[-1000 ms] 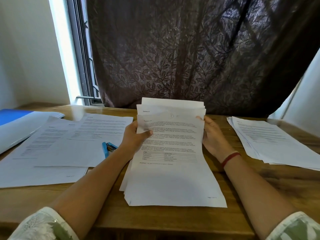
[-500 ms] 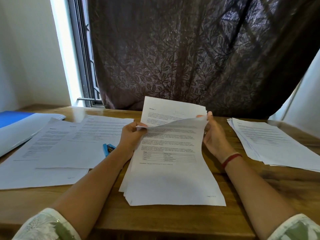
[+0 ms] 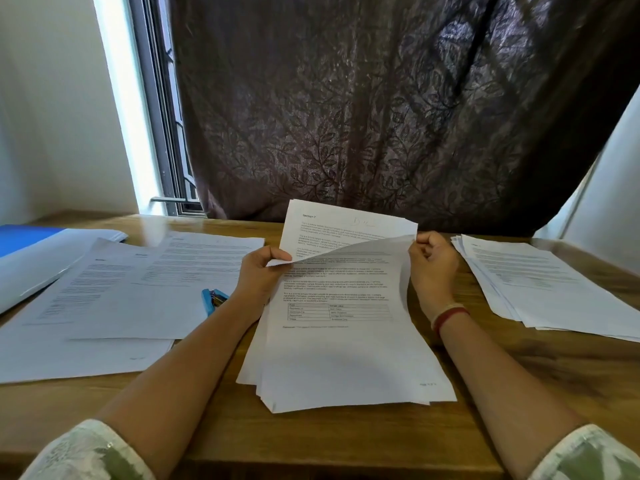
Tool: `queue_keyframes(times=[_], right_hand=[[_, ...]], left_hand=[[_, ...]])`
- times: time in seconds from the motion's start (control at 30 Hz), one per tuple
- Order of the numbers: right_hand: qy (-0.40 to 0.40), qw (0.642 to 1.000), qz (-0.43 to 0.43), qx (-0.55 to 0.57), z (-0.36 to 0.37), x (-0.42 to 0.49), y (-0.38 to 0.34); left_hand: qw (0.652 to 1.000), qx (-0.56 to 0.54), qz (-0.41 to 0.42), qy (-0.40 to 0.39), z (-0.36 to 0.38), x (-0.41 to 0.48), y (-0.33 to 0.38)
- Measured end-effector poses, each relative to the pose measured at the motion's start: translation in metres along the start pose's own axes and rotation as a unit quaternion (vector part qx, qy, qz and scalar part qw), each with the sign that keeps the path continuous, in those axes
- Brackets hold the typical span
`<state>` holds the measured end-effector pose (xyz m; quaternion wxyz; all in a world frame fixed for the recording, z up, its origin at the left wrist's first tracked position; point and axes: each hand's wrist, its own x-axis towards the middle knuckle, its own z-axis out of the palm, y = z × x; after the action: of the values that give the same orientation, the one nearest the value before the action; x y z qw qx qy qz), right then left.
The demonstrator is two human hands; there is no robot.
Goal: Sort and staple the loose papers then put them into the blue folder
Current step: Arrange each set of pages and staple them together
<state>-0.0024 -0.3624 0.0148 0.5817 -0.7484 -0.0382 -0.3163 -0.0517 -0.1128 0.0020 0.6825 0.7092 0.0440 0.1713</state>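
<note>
Sorting step. L hand [image 3: 263, 276] and R hand [image 3: 433, 268] pinched top sheet [image 3: 341, 351] by far corners, bowed over centre stack [image 3: 250, 371]. Next: lift clear w/o dragging sheets below. Stapler [image 3: 213, 301] sat left; blue folder [image 3: 24, 234] far left.

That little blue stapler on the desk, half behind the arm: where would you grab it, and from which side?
Probably from straight above, pinching the blue stapler across its narrow sides. It lies flat on the table, loose sheets border its left, and the left forearm hides its right part, so only the top looks free.
</note>
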Motion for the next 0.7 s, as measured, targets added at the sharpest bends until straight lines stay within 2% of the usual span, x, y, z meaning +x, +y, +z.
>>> queue_keyframes(times=[0.27,0.43,0.6,0.7], right_hand=[[-0.045,0.981,0.078,0.172,0.0,0.008,-0.005],[-0.081,0.983,0.025,0.166,-0.008,0.01,-0.012],[-0.13,0.982,0.039,0.13,-0.012,0.007,-0.014],[-0.204,0.959,0.05,0.19,-0.015,0.005,-0.019]], left_hand=[[0.999,0.04,0.01,0.025,0.002,0.006,-0.004],[0.998,0.052,0.006,0.03,0.002,0.007,-0.004],[1.0,0.01,-0.001,0.017,0.0,0.006,-0.006],[1.0,0.016,-0.007,0.018,-0.001,0.005,-0.004]])
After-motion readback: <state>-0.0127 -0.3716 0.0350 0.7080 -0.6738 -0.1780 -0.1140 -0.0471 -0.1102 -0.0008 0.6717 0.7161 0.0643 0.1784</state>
